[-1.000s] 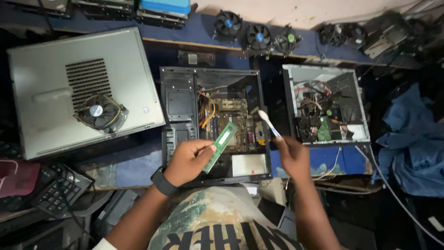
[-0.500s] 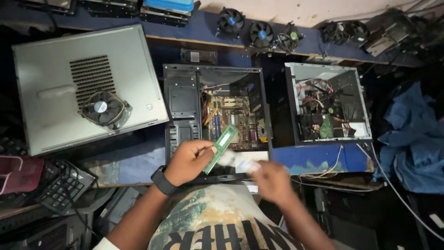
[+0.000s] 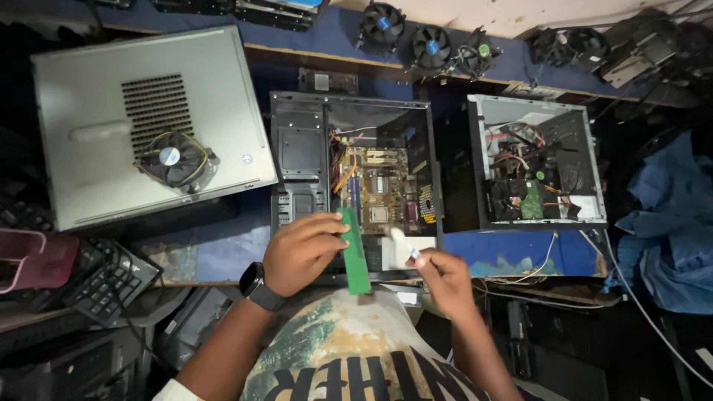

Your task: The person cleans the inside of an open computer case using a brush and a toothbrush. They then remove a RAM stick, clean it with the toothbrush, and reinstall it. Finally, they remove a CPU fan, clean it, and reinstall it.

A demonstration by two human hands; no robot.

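My left hand (image 3: 301, 252), with a black watch on the wrist, grips a green memory stick (image 3: 355, 252) held upright in front of my chest. My right hand (image 3: 442, 276) holds a small white brush (image 3: 401, 243) whose head rests against the stick's right side. Both hands hover just in front of an open black computer case (image 3: 355, 174) lying on its side, its motherboard (image 3: 379, 189) exposed.
A second open case (image 3: 536, 163) with tangled cables lies to the right. A grey side panel (image 3: 134, 122) at left carries a loose cooler fan (image 3: 173, 158). Several fans (image 3: 431, 41) line the back shelf. A keyboard (image 3: 108, 282) sits at lower left, blue cloth (image 3: 668, 223) at right.
My right hand has come down from beside the case and brought the brush in against the memory stick. The left hand has turned the stick more upright.
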